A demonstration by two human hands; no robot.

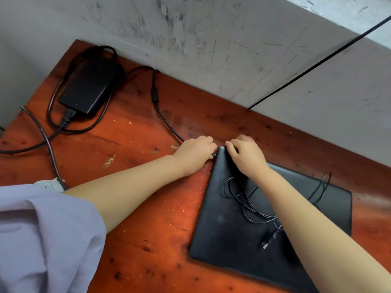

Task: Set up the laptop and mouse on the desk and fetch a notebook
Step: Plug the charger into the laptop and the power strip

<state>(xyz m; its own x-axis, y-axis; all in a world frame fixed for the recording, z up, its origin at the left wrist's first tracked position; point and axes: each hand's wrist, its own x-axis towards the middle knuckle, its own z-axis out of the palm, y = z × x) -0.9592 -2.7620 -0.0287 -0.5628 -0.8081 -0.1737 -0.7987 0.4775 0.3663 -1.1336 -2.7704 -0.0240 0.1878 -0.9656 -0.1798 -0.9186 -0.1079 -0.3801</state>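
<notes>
A closed black laptop [228, 225] lies flat on the reddish wooden desk [135, 187], right of centre. A thin black mouse cable [247, 204] with a USB plug [267, 242] is coiled on its lid; the mouse itself is hidden under my right arm. My left hand [194, 156] grips the charger plug at the laptop's far left corner. My right hand [246, 157] rests on that same corner, fingers curled over the edge. The charger cable [167, 121] runs from my left hand back to the black power brick [88, 89] at the far left.
A scuffed grey wall [211, 39] closes off the desk's far side, with a black wire [317, 62] running up it. More black cables [46, 140] loop around the power brick and trail off the left edge. A white plug [49, 185] sits near my lilac sleeve.
</notes>
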